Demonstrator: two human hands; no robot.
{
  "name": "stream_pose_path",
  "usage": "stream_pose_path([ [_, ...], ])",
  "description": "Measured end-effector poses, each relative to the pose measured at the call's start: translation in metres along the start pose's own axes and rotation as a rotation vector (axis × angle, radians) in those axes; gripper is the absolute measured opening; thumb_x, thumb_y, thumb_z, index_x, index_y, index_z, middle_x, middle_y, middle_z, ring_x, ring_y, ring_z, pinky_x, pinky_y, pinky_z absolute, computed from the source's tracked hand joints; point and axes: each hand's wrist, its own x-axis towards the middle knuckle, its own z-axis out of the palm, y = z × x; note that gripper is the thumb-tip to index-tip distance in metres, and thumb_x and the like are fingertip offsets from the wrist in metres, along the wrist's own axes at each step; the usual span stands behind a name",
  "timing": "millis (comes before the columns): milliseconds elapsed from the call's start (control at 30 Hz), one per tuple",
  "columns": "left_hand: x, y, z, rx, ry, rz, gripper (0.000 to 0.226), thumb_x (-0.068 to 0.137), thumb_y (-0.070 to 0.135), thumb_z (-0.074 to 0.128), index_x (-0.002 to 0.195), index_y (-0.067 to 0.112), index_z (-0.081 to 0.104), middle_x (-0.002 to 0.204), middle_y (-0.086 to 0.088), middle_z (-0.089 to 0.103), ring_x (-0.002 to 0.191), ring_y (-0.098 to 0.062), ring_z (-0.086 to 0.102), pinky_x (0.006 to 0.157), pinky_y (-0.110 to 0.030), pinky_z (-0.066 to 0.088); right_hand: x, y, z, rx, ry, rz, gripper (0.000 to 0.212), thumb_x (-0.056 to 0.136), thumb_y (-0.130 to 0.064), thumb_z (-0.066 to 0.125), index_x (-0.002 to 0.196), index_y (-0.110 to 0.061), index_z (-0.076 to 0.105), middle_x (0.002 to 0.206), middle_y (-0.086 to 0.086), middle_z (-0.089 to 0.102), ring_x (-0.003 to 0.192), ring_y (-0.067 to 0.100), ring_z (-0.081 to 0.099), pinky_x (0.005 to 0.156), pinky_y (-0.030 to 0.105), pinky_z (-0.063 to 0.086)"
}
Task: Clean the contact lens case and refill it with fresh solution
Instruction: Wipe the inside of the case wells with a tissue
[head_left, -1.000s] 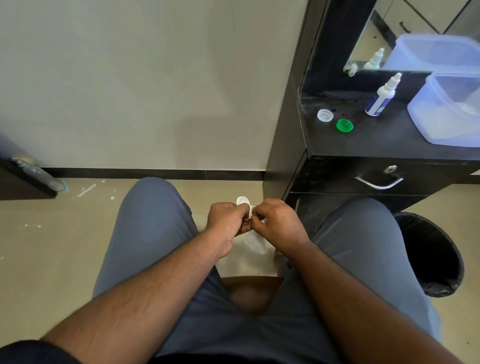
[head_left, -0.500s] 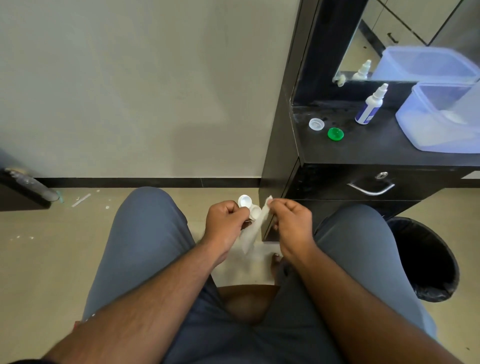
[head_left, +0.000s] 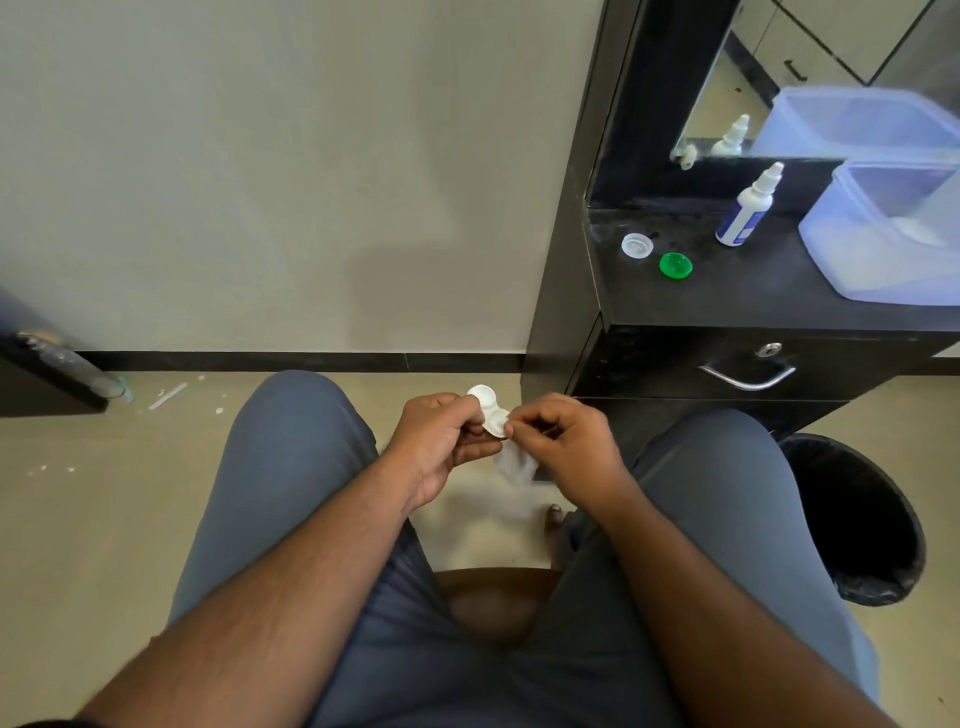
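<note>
Your left hand (head_left: 441, 441) pinches the white lens case (head_left: 491, 410) between your knees, while your right hand (head_left: 566, 441) pinches a tissue (head_left: 514, 465) against the case's nearer well. Farther off, on the black counter (head_left: 753, 296) at right, lie a clear cap (head_left: 637, 245) and a green cap (head_left: 675, 266) just beside each other, with the solution bottle (head_left: 745, 210) and a plastic tub (head_left: 893, 234) behind.

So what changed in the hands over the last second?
The hands parted, then closed in again: the right hand pulled the tissue away, then brought it back to the lens case. The left hand kept its hold on the case. Both caps and the solution bottle stayed put.
</note>
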Motion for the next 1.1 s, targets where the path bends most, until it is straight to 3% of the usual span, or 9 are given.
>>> stream_pose_path([
  [100, -0.0003, 0.0031, -0.0027, -0.017, -0.015, -0.047, 0.015, 0.083, -0.008, 0.053, 0.07, -0.003, 0.058, 0.054, -0.01, 0.059, 0.052, -0.024, 0.065, 0.055, -0.029, 0.06, -0.0004, 0.0005, 0.0013, -0.041, -0.023, -0.05, 0.011, 0.084, -0.015, 0.069, 0.094, -0.015, 0.073, 0.087, -0.009, 0.063, 0.081, 0.005, 0.059, 0.071, 0.014, 0.051],
  [333, -0.0004, 0.0075, -0.0076, -0.059, -0.042, -0.093, 0.011, 0.084, -0.005, 0.054, 0.074, -0.003, 0.057, 0.059, -0.015, 0.061, 0.057, -0.028, 0.067, 0.049, -0.027, 0.058, 0.0009, 0.0026, 0.0015, -0.033, -0.019, -0.131, 0.016, 0.084, -0.012, 0.069, 0.099, -0.013, 0.074, 0.09, -0.009, 0.063, 0.087, 0.004, 0.058, 0.073, 0.013, 0.049],
  [433, 0.0, 0.0081, -0.0077, -0.079, -0.042, -0.103, 0.015, 0.085, -0.005, 0.056, 0.071, -0.003, 0.057, 0.059, -0.016, 0.062, 0.056, -0.028, 0.068, 0.052, -0.029, 0.06, 0.0004, 0.0029, 0.0027, -0.092, 0.015, -0.202, 0.016, 0.084, -0.011, 0.07, 0.099, -0.012, 0.075, 0.093, -0.006, 0.064, 0.087, 0.006, 0.061, 0.075, 0.016, 0.052],
  [600, 0.0006, 0.0071, -0.0094, -0.094, -0.009, -0.108, 0.006, 0.086, -0.004, 0.056, 0.083, -0.006, 0.061, 0.052, -0.009, 0.063, 0.049, -0.022, 0.066, 0.063, -0.033, 0.061, -0.0031, -0.0024, 0.0057, -0.104, 0.037, -0.268, 0.015, 0.083, -0.011, 0.072, 0.097, -0.01, 0.075, 0.094, -0.004, 0.063, 0.085, 0.006, 0.062, 0.072, 0.016, 0.053],
  [900, 0.0017, 0.0067, -0.0085, -0.011, -0.005, -0.082, 0.009, 0.085, -0.005, 0.056, 0.077, -0.006, 0.061, 0.051, -0.011, 0.061, 0.045, -0.023, 0.064, 0.055, -0.031, 0.06, -0.0011, 0.0011, 0.0041, -0.054, 0.036, -0.163, 0.01, 0.08, -0.01, 0.074, 0.09, -0.009, 0.075, 0.087, -0.002, 0.066, 0.08, 0.009, 0.063, 0.072, 0.021, 0.054],
  [1100, 0.0007, 0.0087, -0.0079, 0.053, -0.03, -0.064, 0.011, 0.083, -0.006, 0.056, 0.074, -0.004, 0.063, 0.056, -0.015, 0.06, 0.05, -0.027, 0.065, 0.048, -0.029, 0.058, -0.0013, 0.0008, -0.0007, -0.227, -0.017, -0.308, 0.009, 0.083, -0.005, 0.07, 0.091, -0.006, 0.074, 0.087, 0.005, 0.069, 0.077, 0.012, 0.063, 0.069, 0.023, 0.055],
])
